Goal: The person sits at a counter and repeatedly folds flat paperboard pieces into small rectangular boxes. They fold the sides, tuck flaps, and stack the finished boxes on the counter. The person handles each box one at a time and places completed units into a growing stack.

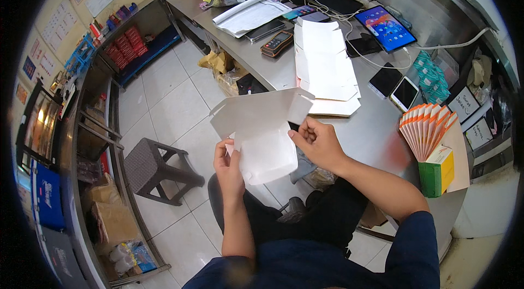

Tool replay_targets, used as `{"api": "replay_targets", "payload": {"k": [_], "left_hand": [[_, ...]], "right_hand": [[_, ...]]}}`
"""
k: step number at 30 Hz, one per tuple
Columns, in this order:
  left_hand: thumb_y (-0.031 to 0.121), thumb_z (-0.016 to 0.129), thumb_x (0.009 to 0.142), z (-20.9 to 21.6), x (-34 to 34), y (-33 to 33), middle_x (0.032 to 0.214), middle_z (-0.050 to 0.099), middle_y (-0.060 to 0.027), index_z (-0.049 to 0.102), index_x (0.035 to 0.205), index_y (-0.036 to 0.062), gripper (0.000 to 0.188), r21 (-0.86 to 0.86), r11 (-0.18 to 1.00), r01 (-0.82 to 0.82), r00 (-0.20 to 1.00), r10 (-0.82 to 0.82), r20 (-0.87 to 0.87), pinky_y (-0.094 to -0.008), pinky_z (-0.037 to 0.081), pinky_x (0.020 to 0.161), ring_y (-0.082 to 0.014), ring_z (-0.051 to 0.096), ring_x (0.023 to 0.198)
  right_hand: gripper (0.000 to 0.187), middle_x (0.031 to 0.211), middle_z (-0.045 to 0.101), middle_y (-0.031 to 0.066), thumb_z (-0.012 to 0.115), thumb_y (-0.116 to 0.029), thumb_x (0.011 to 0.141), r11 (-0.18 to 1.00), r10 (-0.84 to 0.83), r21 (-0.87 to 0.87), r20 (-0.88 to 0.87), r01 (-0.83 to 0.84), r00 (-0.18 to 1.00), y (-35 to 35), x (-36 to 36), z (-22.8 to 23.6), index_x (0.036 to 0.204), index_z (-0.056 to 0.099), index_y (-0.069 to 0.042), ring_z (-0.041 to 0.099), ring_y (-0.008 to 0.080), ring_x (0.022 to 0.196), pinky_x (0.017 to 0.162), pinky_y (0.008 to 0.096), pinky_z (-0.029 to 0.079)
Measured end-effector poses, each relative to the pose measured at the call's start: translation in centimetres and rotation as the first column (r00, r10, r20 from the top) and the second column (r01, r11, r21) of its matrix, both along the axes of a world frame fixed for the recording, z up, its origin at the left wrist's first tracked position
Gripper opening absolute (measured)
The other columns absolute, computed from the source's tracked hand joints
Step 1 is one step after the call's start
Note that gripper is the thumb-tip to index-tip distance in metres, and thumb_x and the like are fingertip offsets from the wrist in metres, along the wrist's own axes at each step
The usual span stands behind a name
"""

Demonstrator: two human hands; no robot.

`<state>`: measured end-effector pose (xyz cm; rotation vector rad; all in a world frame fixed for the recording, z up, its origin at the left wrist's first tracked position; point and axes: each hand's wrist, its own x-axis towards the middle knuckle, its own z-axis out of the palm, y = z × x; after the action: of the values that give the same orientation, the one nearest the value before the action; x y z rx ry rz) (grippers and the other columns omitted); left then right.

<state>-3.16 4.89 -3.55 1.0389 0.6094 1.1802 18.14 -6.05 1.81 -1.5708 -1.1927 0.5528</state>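
A white cardboard food box, partly folded with its lid flap raised, is held over my lap between both hands. My left hand grips its left wall, thumb inside and fingers outside. On the right side, my right hand pinches the wall near the corner, its thumb on the inner face. A stack of flat, unfolded white box blanks lies on the steel counter just beyond my right hand. The outer faces of the box are mostly hidden.
The steel counter carries a tablet, two phones, a yellow-black handheld device, papers and cables. Folded orange-white cartons stand at right by a green-yellow box. A grey plastic stool stands on the tiled floor at left, near shelving.
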Motion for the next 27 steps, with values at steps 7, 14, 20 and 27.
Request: {"api": "replay_targets", "payload": {"k": [7, 14, 20, 27], "left_hand": [[-0.005, 0.068, 0.091, 1.7, 0.2, -1.8, 0.108, 0.066, -0.0072, 0.067, 0.111, -0.0003, 0.021, 0.355, 0.93, -0.099, 0.987, 0.137, -0.085, -0.0262, 0.049, 0.089, -0.0138, 0.062, 0.101], [-0.006, 0.075, 0.078, 4.0, 2.2, -4.9, 0.099, 0.068, -0.0098, 0.075, 0.115, 0.0027, 0.037, 0.646, 0.758, 0.084, 0.952, 0.13, -0.276, -0.0285, 0.051, 0.085, -0.0182, 0.064, 0.092], [-0.004, 0.072, 0.084, 4.1, 3.2, -5.2, 0.098, 0.07, -0.0098, 0.073, 0.119, 0.0023, 0.036, 0.597, 0.799, 0.075, 0.96, 0.104, -0.259, -0.0276, 0.051, 0.079, -0.0164, 0.064, 0.085], [-0.003, 0.068, 0.091, 2.7, 2.2, -4.7, 0.108, 0.072, -0.0123, 0.07, 0.122, 0.0005, 0.031, 0.475, 0.878, 0.061, 0.973, 0.054, -0.223, -0.0288, 0.052, 0.083, -0.0166, 0.066, 0.093]], "right_hand": [[0.024, 0.09, 0.072, 0.0121, 0.069, -0.019, 0.095, 0.943, 0.271, -0.229, 0.102, -0.243, 0.957, -2.0, 0.2, -2.8, 0.11, 0.068, -0.001, 0.071, 0.0157, 0.079, 0.074, 0.032, 0.057], [0.045, 0.137, 0.057, 0.0099, 0.064, -0.035, 0.1, 0.968, 0.248, -0.016, 0.235, -0.251, 0.94, -2.7, 0.4, -5.0, 0.137, 0.056, -0.01, 0.057, 0.0217, 0.125, 0.106, 0.0405, 0.045], [0.041, 0.127, 0.065, 0.0086, 0.064, -0.029, 0.101, 0.97, 0.238, -0.089, 0.131, -0.228, 0.962, -3.0, -0.5, -1.0, 0.133, 0.059, -0.005, 0.062, 0.0214, 0.117, 0.101, 0.0381, 0.048], [0.029, 0.134, 0.062, 0.0073, 0.066, -0.014, 0.098, 0.99, -0.13, 0.12, 0.983, -0.078, -0.133, -2.5, -1.1, -0.5, 0.126, 0.067, -0.008, 0.061, 0.0241, 0.12, 0.102, 0.0381, 0.047]]}}
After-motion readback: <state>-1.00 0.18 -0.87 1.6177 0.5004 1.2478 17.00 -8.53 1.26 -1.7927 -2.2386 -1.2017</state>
